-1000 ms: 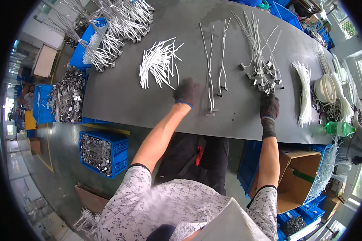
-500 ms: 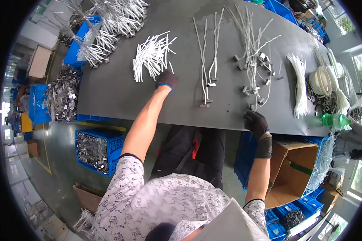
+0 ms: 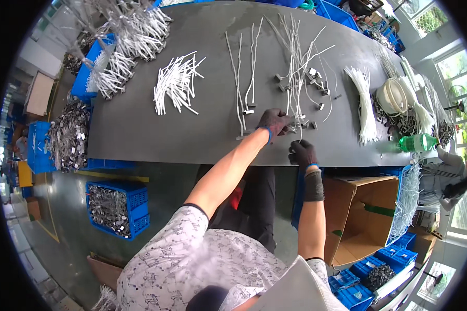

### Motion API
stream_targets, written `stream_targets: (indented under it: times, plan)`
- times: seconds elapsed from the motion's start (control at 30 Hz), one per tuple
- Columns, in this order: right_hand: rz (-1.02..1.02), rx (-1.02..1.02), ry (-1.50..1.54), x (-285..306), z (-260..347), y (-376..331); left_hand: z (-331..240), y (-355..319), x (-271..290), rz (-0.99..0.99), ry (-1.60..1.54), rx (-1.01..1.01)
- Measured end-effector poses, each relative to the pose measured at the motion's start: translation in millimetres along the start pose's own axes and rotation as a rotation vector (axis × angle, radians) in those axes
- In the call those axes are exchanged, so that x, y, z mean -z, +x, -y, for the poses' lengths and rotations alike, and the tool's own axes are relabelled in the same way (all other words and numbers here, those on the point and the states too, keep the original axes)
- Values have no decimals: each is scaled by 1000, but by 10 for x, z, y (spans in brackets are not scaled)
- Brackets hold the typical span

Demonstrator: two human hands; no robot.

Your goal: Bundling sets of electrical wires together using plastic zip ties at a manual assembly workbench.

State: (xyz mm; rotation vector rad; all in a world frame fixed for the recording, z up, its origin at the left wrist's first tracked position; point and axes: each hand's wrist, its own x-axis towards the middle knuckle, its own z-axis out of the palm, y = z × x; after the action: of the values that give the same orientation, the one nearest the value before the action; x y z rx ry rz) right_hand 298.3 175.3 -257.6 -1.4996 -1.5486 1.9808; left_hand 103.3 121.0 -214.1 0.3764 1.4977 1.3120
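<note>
My left hand [image 3: 275,123], in a dark glove with a blue cuff, reaches across to the near end of a bunch of thin white cables [image 3: 294,67]. Its fingers are bent together beside the small grey connectors; whatever lies between them is hidden. Just below, at the table's near edge, my right hand [image 3: 303,154] wears a dark glove too. Its fingers close at the lower end of one cable from that bunch. Left of the bunch, a few separate cables [image 3: 238,78] lie lengthwise, with small connectors at their near ends.
A pile of short white tubes [image 3: 176,85] lies on the left of the grey table [image 3: 202,140]. To the right are a bundle of white strands [image 3: 365,103], a white spool [image 3: 392,96] and a green bottle [image 3: 419,142]. An open cardboard box [image 3: 366,223] stands below the right edge.
My left hand has left the pile of short white tubes and crossed right to the cable bunch. Both hands are now close together. The whole view has shifted a little.
</note>
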Motion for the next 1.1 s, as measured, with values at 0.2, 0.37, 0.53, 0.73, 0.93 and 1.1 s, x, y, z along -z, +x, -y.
stream_targets:
  times: [0.2,0.37,0.53,0.73,0.93,1.1]
  plan:
    - [13,-6,9,-56,78,-57,-49,639,-435,137,335,70]
    - [115,51,-106,48,109,-39,-246,982,-332,-190,938,-248]
    - [121,92,-168,-37,176,0,-142,1350,-269,250,2,242]
    - [-84,340,-740,172,-482,-290,-59,1755,-416,121,-215,240]
    - [226,-238,-1198,530,-2664,-2533,-445,1777,-371,304,-151,118]
    - [-282,-173,-1020,534,-3103,-3420,-373,1194,-251,-64,710,-468]
